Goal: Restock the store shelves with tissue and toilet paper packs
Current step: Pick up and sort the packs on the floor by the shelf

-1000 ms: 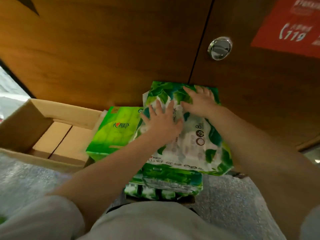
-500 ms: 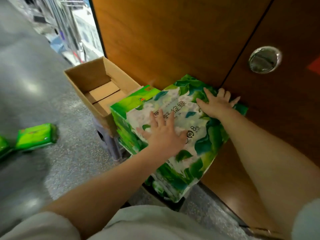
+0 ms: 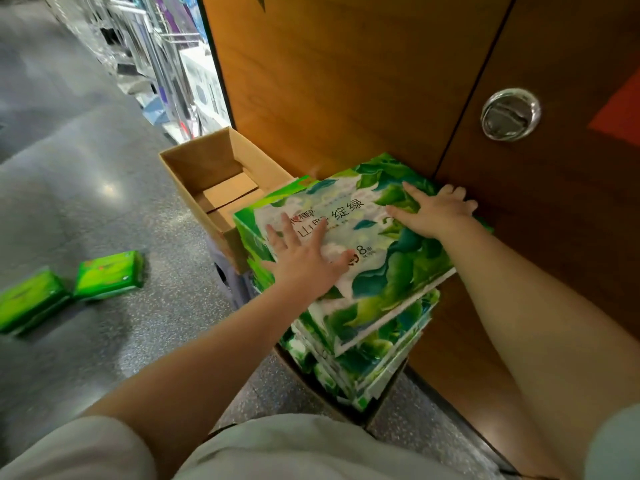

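A: Where is the top tissue pack (image 3: pixel 388 258)?

B: It lies flat on a stack of packs (image 3: pixel 360 355) just like it, green and white with leaves. The stack stands right up against the brown wooden wall (image 3: pixel 346 81).

A: What are the hands doing?

B: The left hand (image 3: pixel 304 258) lies flat on the near part of the top pack, fingers straight and spread wide. The right hand (image 3: pixel 436 213) lies flat on the far corner, next to the wall. Its fingers are straight and spread too. Both press down. Neither one grabs.

A: Is that different from before?

B: Not much. Half a second ago both hands were flat on the same pack, in the same spots. The pack has stayed put. The view has shifted a little, so more of the lower packs shows now.

A: What is beside the stack?

B: An open cardboard box (image 3: pixel 221 188) touches the stack on the left. A green pack (image 3: pixel 277 195) peeks out between the box and the top pack.

A: And on the floor?

B: Two bright green small packs (image 3: pixel 69 289) lie side by side on the grey speckled floor (image 3: pixel 86 168), well apart from the stack. Before, I saw one whole and just a bit of the other.

A: Anything on the wall?

B: A shiny round metal handle (image 3: pixel 510 114) and the corner of a red sticker (image 3: pixel 620 116).
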